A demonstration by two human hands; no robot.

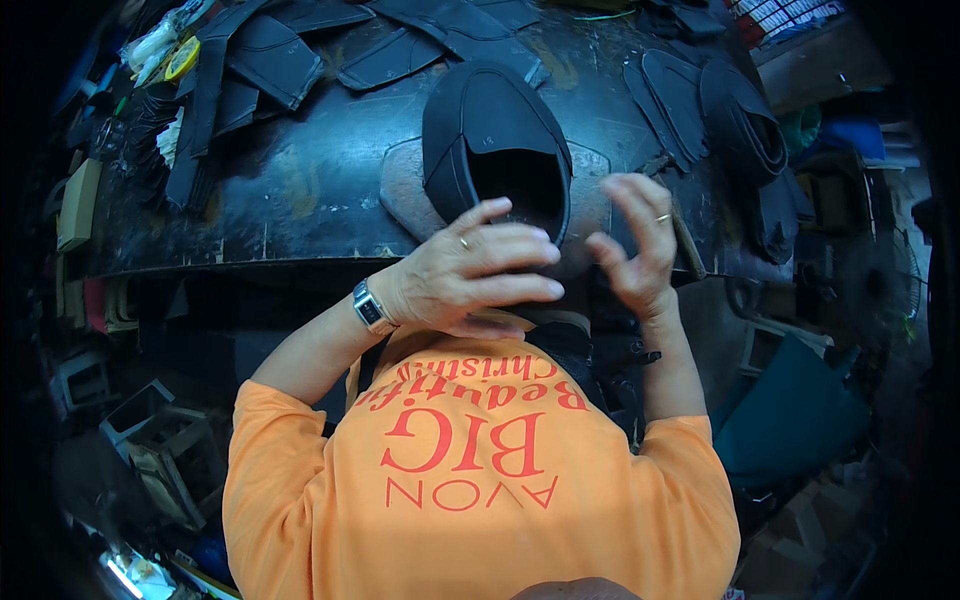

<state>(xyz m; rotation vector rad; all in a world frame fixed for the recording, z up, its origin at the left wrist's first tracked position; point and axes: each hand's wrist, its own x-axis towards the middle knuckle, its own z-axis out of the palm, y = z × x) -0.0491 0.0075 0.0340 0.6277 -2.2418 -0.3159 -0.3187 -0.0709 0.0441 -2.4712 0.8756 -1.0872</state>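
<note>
A black shoe upper, stitched and rounded at its far end, stands on a worn grey slab at the table's near edge. Its dark opening faces me. My left hand is open just in front of that opening, fingers stretched to the right, and partly covers the near rim. Whether the fingertips touch it I cannot tell. My right hand is raised to the right of the upper, thumb and fingers apart, with nothing in it. Beside the right hand lies a hammer, its handle slanting toward the table's edge.
Flat black cut pieces cover the table's far left and back. More black pieces and another curved upper lie at the right. A yellow tape roll sits far left. Stools stand below at the left.
</note>
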